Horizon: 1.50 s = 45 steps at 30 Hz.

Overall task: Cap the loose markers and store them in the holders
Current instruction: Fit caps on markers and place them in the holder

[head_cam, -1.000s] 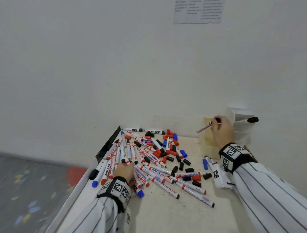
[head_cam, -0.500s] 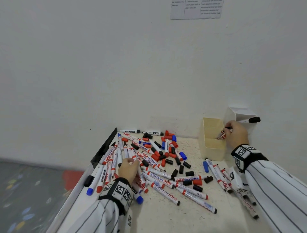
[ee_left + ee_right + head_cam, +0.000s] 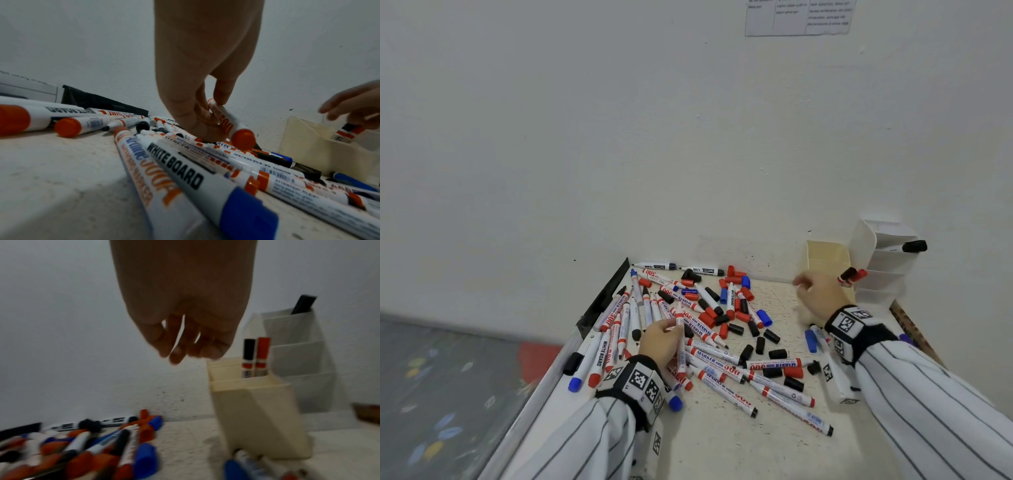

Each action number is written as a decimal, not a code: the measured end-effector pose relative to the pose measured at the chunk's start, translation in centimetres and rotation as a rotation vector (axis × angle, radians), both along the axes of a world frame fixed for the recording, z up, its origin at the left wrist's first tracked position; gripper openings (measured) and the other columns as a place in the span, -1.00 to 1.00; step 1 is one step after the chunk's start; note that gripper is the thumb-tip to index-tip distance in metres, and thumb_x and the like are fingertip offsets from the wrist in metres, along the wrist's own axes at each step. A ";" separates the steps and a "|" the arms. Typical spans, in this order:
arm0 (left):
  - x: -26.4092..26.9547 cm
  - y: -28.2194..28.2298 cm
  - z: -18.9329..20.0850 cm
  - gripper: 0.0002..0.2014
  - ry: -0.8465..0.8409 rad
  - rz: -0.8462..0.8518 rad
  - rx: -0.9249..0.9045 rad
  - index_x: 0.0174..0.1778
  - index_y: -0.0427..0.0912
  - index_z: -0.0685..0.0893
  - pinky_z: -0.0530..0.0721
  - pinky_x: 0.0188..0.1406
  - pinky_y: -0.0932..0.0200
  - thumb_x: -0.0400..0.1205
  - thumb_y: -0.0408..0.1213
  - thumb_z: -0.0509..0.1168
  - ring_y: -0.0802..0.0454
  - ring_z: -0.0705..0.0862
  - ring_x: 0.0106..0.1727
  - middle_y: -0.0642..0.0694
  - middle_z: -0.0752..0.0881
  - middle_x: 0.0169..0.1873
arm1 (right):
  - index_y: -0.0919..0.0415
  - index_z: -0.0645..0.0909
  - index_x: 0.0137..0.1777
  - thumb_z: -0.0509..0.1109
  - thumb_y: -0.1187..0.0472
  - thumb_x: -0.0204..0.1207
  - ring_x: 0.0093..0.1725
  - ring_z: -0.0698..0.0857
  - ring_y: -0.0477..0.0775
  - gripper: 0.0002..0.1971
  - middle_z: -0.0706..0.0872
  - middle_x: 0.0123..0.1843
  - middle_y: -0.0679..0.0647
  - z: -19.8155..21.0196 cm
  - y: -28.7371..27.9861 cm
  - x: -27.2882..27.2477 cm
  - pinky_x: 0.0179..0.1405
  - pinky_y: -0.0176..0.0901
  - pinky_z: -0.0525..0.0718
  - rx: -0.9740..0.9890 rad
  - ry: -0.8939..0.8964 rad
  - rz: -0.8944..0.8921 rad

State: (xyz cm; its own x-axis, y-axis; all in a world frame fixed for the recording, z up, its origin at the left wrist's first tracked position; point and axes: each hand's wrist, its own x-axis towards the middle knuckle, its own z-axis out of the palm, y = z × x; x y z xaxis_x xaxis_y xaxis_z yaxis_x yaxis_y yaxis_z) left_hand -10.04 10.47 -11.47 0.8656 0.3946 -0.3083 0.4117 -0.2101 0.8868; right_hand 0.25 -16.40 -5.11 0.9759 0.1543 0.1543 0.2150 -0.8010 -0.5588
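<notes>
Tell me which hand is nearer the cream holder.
Right. The right hand hovers empty just in front of the cream holder, beside its two stored markers. The left hand is far across the pile, pinching a red marker.

Left hand (image 3: pixel 659 342) low, centre-left of the head view, palm down, thumb and fingers pinching a red marker (image 3: pixel 230 123). Right hand (image 3: pixel 816 296) raised at right of centre, fingers loosely extended, holding nothing. Both forearms in striped sleeves (image 3: pixel 928 404).
</notes>
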 end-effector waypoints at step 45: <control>-3.3 -6.3 2.6 -0.70 -0.165 -0.387 0.160 0.35 -0.11 0.57 0.56 -0.31 0.41 0.70 -0.32 0.15 0.15 0.64 -0.12 0.02 0.65 0.03 | 0.16 0.64 0.10 0.38 0.33 0.51 -0.31 0.50 -0.35 -0.81 0.62 -0.08 -0.15 -1.0 3.7 -6.7 -0.35 -0.62 0.45 0.113 0.182 0.361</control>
